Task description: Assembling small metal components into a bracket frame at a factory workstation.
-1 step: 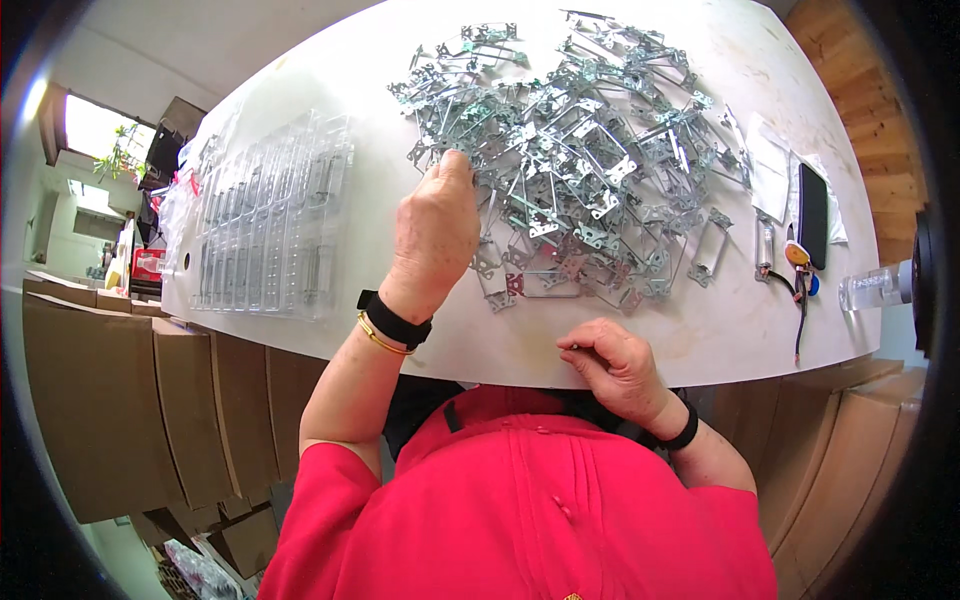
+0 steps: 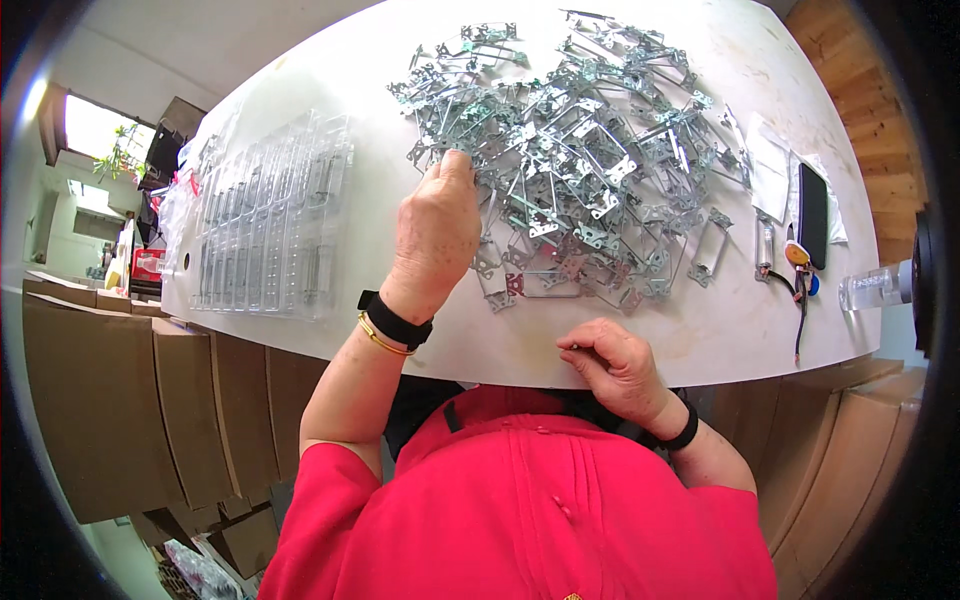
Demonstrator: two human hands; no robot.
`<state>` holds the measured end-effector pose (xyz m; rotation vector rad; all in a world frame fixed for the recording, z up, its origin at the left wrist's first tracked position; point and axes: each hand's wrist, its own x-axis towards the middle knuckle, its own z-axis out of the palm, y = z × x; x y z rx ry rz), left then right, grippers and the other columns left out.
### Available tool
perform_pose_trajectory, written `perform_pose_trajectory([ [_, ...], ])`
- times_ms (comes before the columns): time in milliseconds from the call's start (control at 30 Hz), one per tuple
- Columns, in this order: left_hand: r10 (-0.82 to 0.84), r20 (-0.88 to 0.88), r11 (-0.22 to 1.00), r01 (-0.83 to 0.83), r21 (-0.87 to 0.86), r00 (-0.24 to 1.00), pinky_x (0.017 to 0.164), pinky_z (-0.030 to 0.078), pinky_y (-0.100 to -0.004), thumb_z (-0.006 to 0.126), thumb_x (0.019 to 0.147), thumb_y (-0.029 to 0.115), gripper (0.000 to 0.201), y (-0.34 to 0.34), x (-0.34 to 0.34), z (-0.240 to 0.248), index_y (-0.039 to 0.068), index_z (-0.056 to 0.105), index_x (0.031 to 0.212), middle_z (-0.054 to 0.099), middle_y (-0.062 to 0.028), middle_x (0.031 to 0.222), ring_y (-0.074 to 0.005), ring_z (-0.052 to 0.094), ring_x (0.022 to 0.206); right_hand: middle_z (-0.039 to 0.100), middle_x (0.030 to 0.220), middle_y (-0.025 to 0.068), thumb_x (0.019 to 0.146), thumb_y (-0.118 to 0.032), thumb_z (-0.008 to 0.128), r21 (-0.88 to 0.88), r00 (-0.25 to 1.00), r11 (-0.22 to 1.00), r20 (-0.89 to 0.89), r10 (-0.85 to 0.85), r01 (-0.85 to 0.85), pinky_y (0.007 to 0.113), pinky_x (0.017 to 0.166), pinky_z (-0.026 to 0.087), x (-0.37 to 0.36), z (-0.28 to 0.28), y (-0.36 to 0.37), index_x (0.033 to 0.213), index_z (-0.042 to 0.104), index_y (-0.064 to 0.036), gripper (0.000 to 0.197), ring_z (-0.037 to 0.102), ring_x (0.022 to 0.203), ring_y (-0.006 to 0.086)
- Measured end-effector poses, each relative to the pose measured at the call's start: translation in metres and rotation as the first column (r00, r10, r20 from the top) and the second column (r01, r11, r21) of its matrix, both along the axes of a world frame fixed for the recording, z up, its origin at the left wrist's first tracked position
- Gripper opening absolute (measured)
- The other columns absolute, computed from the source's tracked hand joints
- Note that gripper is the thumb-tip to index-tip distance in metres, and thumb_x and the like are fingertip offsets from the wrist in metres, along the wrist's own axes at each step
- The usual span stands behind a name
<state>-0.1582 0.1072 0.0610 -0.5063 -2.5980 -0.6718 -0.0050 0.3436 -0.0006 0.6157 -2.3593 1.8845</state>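
A large heap of metal wire-and-plate brackets (image 2: 590, 140) covers the middle and far part of the white table (image 2: 735, 345). My left hand (image 2: 437, 225) reaches to the heap's left edge, fingers closed and pointing away from me. Its fingertips touch or nearly touch the brackets there; the hand itself hides whatever is in them. Near the table's front edge, my right hand (image 2: 622, 368) is closed in a pinch. A tiny dark spot shows between thumb and forefinger, too small to name. One bracket with reddish end plates (image 2: 545, 284) lies between the heap and my right hand.
Clear plastic trays (image 2: 270, 215) with long slots lie on the left, some slots holding metal parts. On the right are a white packet (image 2: 769, 165), a black oblong case (image 2: 813, 215), a cabled device (image 2: 797, 254) and a clear bottle (image 2: 868, 288). Cardboard boxes (image 2: 95, 390) stand below the table's left edge.
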Motion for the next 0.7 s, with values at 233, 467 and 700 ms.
perform_pose_trajectory([
  [233,0.074,0.023,0.986,-0.077,0.149,0.997,0.070,0.055,-0.0449,0.064,0.103,0.007,0.010,0.002,0.000,-0.005,-0.003,0.062,0.104,0.071,-0.0239,0.089,-0.0402,0.071,0.078,0.071,0.097,0.0133,0.090,0.003,0.077,0.008,1.000,1.000,-0.019,-0.001,0.001,0.037,0.078,0.057,0.000,0.001,-0.001,0.108,0.071,-0.0038,0.020,0.071,0.088,0.0302],
  [467,0.208,0.151,0.978,-0.204,-0.038,0.966,0.065,0.052,-0.0459,0.069,0.104,0.028,0.030,-0.006,0.007,-0.002,0.000,0.063,0.095,0.069,-0.0196,0.076,-0.0381,0.069,0.069,0.072,0.099,0.0135,0.090,0.002,0.077,0.011,1.000,1.000,-0.030,-0.010,0.011,0.037,0.078,0.057,0.001,0.000,-0.001,0.109,0.071,-0.0042,0.020,0.071,0.089,0.0300],
  [700,0.240,0.251,0.970,-0.224,-0.090,0.938,0.060,0.047,-0.0479,0.066,0.105,0.039,0.049,-0.002,0.011,0.006,-0.003,0.065,0.079,0.063,-0.0230,0.072,-0.0394,0.064,0.065,0.072,0.099,0.0135,0.091,0.002,0.077,0.027,1.000,1.000,-0.013,-0.012,0.013,0.037,0.079,0.057,0.001,0.001,-0.001,0.108,0.072,-0.0042,0.020,0.072,0.090,0.0302],
])
